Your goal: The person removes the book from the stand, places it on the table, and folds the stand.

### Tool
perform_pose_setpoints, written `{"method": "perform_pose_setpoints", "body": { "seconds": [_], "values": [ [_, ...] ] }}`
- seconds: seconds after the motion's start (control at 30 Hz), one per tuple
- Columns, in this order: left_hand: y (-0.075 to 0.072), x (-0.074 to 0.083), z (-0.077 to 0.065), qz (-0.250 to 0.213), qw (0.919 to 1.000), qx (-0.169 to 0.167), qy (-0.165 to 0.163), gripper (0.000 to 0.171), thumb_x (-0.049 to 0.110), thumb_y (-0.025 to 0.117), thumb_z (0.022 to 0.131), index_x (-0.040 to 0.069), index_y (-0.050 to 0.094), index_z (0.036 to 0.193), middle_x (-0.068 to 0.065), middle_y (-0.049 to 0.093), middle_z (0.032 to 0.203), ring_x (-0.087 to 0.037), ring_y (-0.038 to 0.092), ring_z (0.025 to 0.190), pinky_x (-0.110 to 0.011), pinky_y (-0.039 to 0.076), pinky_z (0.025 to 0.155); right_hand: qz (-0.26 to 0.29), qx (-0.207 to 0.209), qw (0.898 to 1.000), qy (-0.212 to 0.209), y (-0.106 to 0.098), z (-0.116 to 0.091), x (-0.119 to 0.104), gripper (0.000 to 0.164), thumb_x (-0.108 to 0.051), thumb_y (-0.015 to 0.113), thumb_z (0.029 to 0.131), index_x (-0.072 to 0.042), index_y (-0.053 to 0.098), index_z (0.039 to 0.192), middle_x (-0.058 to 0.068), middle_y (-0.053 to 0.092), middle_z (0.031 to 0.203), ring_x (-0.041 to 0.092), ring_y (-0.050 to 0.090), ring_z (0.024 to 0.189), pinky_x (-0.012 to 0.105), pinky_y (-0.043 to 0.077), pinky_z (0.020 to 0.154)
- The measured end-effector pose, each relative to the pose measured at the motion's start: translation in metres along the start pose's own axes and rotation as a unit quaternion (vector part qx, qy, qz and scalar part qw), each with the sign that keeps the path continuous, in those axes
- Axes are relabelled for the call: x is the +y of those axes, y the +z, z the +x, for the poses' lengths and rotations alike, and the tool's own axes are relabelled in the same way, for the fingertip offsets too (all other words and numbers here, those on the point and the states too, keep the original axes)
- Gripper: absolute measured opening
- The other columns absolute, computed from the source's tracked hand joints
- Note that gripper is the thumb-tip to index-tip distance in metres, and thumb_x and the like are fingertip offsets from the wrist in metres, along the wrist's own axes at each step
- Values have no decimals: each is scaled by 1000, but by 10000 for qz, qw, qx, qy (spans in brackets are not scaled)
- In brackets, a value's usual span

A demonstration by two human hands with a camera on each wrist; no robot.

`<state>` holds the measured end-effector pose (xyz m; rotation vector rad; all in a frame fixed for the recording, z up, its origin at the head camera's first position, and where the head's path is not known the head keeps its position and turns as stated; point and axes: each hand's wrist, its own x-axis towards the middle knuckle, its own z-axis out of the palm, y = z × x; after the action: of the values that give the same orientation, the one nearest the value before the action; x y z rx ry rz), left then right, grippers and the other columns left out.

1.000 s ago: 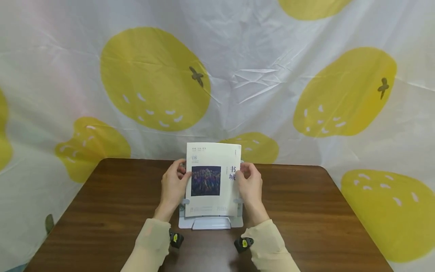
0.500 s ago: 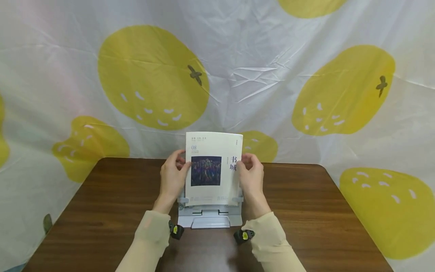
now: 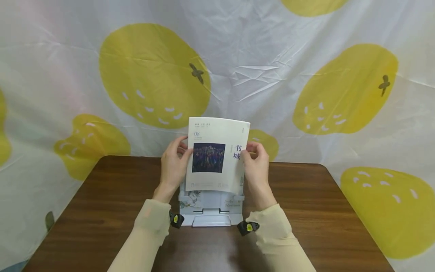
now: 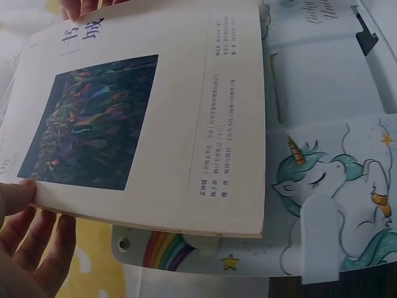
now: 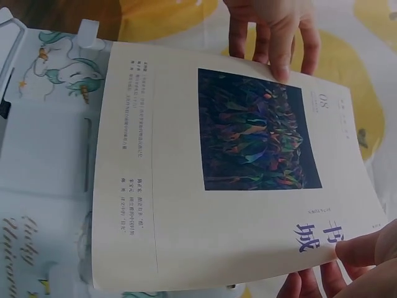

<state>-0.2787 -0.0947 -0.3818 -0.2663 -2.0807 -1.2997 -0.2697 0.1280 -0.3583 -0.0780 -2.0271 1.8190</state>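
Note:
A cream paperback magazine [image 3: 207,181] with a dark square picture on its cover is held up in front of a book stand [image 3: 210,204]. My left hand [image 3: 174,162] pinches its left edge, thumb on the cover and fingers behind. On the opposite edge my right hand [image 3: 255,164] grips the same way. The stand is pale blue with a unicorn print, seen in the left wrist view beside a white page clip [image 4: 319,239]. Most of its upper panel is hidden behind the magazine, whose bottom edge is above the stand's clips.
The stand rests on a dark brown wooden table [image 3: 306,211]. A white cloth with yellow fruit shapes [image 3: 154,75] hangs just behind the table's far edge. At the stand's front is a clear white lip [image 3: 211,220].
Both hands have raised the magazine upward, away from the stand's lower ledge. More of the stand's printed lower panel now shows beneath it, and the magazine has tilted slightly.

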Motion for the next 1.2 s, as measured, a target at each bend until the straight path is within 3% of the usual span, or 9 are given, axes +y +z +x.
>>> {"method": "perform_pose_setpoints", "body": {
  "seconds": [0.3, 0.8, 1.03, 1.2],
  "values": [
    [-4, 16, 17, -306, 9995, -13, 78, 40, 2, 71, 88, 4, 60, 127, -12, 59, 92, -25, 61, 81, -37, 51, 71, 170, 32, 9990, -402, -1, 10, -18, 22, 2, 56, 92, 1, 58, 114, 12, 57, 101, 22, 56, 85, 28, 48, 66],
    [1, 54, 43, -570, 9983, -49, -102, 40, 5, 72, 88, 7, 61, 127, -9, 60, 92, -21, 60, 81, -33, 50, 66, -241, -9, 9886, -1484, -22, 31, -48, 22, 3, 52, 92, 7, 55, 114, 14, 56, 100, 19, 53, 87, 28, 44, 75],
    [21, 68, 44, -1024, 9938, -128, -407, 41, 4, 70, 89, 8, 59, 128, -10, 59, 95, -22, 60, 84, -34, 52, 67, -922, -179, 9795, -1783, -45, 32, -72, 23, -1, 49, 97, 9, 52, 118, 15, 53, 103, 18, 51, 89, 24, 43, 73],
    [37, 77, 43, -1209, 9902, -327, -624, 42, 6, 70, 90, 8, 58, 130, -9, 59, 95, -22, 60, 85, -33, 51, 68, -1413, -232, 9715, -1891, -66, 44, -72, 24, -3, 50, 97, 7, 53, 118, 12, 54, 102, 16, 51, 88, 23, 43, 73]
  ]
}}
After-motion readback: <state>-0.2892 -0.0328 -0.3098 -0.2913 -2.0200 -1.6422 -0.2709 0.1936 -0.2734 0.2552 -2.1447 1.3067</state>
